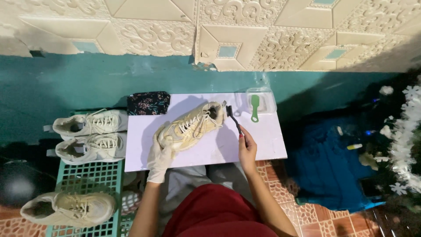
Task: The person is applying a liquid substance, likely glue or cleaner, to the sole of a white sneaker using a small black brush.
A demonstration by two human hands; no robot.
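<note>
A cream sneaker lies at a slant on a white board. My left hand, in a white glove, grips the shoe's toe end. My right hand is bare and holds a thin dark brush by its handle. The brush head reaches the heel opening of the shoe.
A green brush rests over a clear tub at the board's far right. A dark floral cloth lies at its far left. Three more sneakers sit on a green plastic crate. Blue fabric lies to the right.
</note>
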